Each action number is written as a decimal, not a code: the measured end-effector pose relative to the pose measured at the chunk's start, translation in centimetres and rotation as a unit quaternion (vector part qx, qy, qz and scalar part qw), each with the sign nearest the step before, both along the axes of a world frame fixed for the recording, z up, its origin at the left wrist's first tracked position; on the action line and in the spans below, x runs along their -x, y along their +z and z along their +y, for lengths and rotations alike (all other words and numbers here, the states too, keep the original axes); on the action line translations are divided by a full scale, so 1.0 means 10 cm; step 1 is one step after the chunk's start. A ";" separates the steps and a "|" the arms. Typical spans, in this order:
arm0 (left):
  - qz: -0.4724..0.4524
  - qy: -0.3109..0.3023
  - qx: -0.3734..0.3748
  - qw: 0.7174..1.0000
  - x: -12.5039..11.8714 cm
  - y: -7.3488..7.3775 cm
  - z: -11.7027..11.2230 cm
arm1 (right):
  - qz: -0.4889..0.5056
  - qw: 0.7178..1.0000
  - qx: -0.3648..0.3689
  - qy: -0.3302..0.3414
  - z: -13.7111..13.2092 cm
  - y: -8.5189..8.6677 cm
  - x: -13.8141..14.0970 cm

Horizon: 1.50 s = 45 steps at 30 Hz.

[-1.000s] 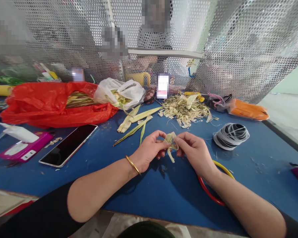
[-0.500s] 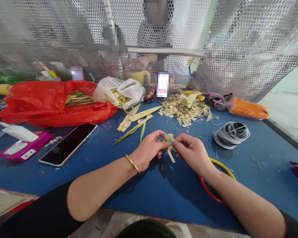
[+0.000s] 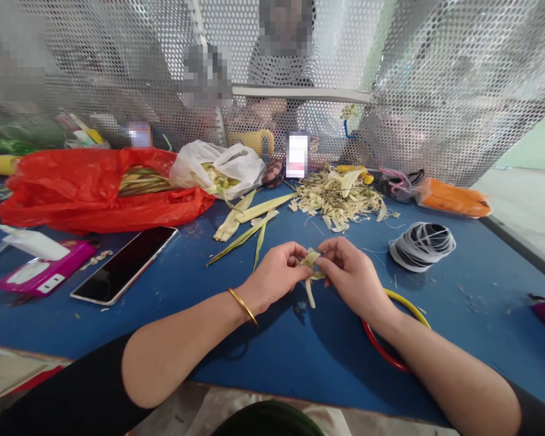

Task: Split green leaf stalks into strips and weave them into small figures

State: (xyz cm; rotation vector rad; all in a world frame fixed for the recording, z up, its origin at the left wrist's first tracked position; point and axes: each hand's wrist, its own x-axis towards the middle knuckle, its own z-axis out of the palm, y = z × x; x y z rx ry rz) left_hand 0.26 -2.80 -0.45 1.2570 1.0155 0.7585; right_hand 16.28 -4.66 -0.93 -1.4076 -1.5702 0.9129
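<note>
My left hand (image 3: 277, 275) and my right hand (image 3: 352, 275) meet over the blue table (image 3: 300, 351), both pinched on a small folded knot of pale green leaf strip (image 3: 311, 261). One loose end of the strip hangs down between the hands. A gold bangle (image 3: 243, 306) sits on my left wrist. Under my right forearm lies a red and yellow ring (image 3: 390, 333). Loose long leaf strips (image 3: 247, 224) lie just beyond my hands.
A red plastic bag (image 3: 91, 188) with leaves and a white bag (image 3: 222, 166) lie at the back left. A phone (image 3: 125, 264), a pink case (image 3: 45, 272), a heap of leaf scraps (image 3: 338, 197), a coil of thread (image 3: 422, 245) and an orange packet (image 3: 454, 200) surround me. People sit behind perforated metal screens (image 3: 436, 91).
My hands have turned and tightened the leaf knot; it now looks smaller and flatter, with its loose end lower. The hands stayed in the same place.
</note>
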 end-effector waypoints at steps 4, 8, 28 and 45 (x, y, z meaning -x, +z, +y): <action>0.000 0.004 0.000 1.000 0.00 0.03 0.00 | 0.016 0.999 0.003 0.035 0.01 0.04 -0.02; 0.021 -0.015 -0.010 1.000 0.01 0.04 0.01 | -0.001 0.998 0.008 0.069 -0.01 0.12 -0.01; -0.005 -0.175 0.076 0.982 0.02 0.05 -0.03 | -0.014 0.997 0.013 -0.073 0.05 0.08 -0.08; 0.055 -0.167 0.032 0.984 0.00 0.03 -0.07 | -0.066 0.992 -0.045 -0.094 0.07 -0.02 -0.01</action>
